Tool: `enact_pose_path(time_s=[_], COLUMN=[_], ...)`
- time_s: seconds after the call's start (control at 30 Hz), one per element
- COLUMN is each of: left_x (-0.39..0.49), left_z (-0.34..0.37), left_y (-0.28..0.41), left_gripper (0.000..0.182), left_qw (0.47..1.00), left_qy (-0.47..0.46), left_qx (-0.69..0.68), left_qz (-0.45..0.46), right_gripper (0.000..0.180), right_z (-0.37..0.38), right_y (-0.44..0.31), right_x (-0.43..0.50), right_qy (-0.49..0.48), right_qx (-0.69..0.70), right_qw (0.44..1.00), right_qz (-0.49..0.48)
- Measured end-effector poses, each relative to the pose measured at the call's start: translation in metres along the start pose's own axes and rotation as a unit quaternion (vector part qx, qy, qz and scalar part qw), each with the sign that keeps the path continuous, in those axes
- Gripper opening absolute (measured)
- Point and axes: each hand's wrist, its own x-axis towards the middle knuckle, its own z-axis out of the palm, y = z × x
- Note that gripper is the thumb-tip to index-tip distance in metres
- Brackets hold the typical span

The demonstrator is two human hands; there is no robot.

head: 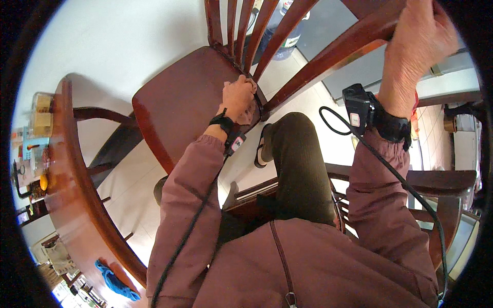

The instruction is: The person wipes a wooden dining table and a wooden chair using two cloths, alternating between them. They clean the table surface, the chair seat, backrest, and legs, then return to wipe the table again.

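A reddish-brown wooden chair (192, 88) stands before me, its slatted backrest rising toward the top right. My left hand (238, 96) is closed at the rear of the seat, near the base of the slats; a bit of something pale may show at its fingers, too small to tell. At the upper right, my right hand (421, 38) is at the top end of the chair's backrest, slightly blurred, with its fingers mostly hidden. Both wrists wear black straps with small cabled devices.
On the left is a round wooden table (77, 192) bearing a blue cloth (115, 281), a clear plastic container (42, 115) and other small items. A large plastic water bottle (285, 38) stands on the floor behind the slats. A wooden armrest (443, 183) is at the right.
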Motion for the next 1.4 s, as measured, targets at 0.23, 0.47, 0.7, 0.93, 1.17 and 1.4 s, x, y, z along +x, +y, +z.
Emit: enact_pose_path(time_s=[0.23, 0.47, 0.7, 0.93, 1.17, 1.4], left_x=[-0.043, -0.059, -0.046, 0.008, 0.055, 0.067], left_z=[0.007, 0.007, -0.001, -0.009, 0.001, -0.004], left_y=[0.035, 0.025, -0.018, -0.046, -0.067, -0.060], left_gripper=[0.021, 0.027, 0.032, 0.037, 0.036, 0.027], left_qw=[1.000, 0.990, 0.877, 0.840, 0.906, 0.914], left_qy=[0.003, -0.060, 0.083, 0.182, 0.191, 0.217], left_qx=[-0.020, -0.125, -0.434, -0.417, -0.360, -0.272], left_qz=[-0.001, -0.013, -0.187, -0.296, -0.116, -0.208], right_gripper=[0.019, 0.020, 0.018, 0.027, 0.036, 0.030], right_z=[-0.003, -0.005, -0.005, -0.045, -0.056, 0.022], right_y=[-0.011, -0.002, 0.005, 0.028, 0.143, 0.223], right_x=[0.002, 0.004, 0.003, -0.009, -0.143, -0.259], right_qy=[-0.001, -0.014, -0.006, -0.025, -0.219, -0.547], right_qx=[-0.013, -0.064, -0.020, 0.104, 0.140, 0.128], right_qw=[0.997, 0.997, 0.996, 0.982, 0.741, 0.620], right_qz=[0.072, 0.031, 0.090, 0.156, 0.620, 0.548])
